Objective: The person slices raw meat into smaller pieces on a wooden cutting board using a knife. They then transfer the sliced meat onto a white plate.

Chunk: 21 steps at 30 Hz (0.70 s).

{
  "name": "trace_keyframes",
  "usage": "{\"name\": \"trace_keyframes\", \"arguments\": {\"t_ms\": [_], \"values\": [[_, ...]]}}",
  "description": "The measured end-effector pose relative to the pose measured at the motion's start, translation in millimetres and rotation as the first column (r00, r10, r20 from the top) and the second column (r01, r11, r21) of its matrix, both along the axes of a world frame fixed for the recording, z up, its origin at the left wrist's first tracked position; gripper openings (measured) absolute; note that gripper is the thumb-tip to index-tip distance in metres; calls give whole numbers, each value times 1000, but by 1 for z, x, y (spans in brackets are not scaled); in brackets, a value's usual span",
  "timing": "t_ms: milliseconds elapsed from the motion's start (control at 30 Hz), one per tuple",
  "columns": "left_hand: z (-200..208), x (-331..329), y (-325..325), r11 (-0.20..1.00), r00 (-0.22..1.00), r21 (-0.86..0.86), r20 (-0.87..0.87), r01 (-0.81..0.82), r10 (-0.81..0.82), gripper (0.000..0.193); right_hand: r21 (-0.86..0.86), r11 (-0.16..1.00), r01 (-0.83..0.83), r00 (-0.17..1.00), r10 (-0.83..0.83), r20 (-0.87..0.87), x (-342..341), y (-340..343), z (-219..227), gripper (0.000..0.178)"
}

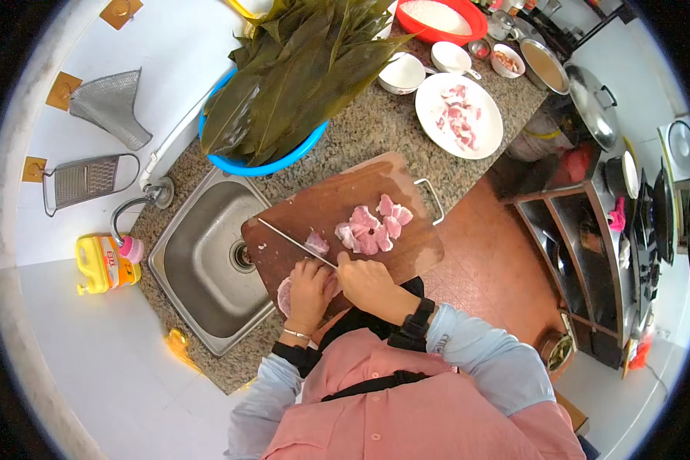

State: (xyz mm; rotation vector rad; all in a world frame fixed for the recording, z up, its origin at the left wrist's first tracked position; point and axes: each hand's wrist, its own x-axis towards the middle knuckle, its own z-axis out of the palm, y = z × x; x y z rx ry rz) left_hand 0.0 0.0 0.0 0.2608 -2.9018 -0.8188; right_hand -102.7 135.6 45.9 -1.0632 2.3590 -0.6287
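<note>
My right hand is closed around the handle of a kitchen knife, whose blade points to the far left over a brown wooden cutting board. My left hand presses down on a piece of raw meat close beside the blade, its fingers bent over the meat and partly hiding it. On the blade's far side lies a small cut piece. A pile of pink meat chunks sits farther right on the board, near its metal handle.
A steel sink lies left of the board. Beyond stand a blue basin heaped with long green leaves, a white plate of meat strips, small bowls and a red basin. A yellow jug stands by the faucet.
</note>
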Motion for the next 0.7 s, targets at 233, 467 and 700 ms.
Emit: {"name": "trace_keyframes", "arguments": {"t_ms": [233,467,700], "values": [[18,-6,4,988,988,-14,-43,-151,151,42,144,990,12,999,-17,29,-9,81,19,18],[21,6,-14,967,970,145,-90,-212,226,56,61,986,155,988,-153,-36,-12,96,27,23],[33,-3,-8,978,911,7,364,-209,192,39,-59,971,233,972,-234,-12,-11,97,29,22]]}}
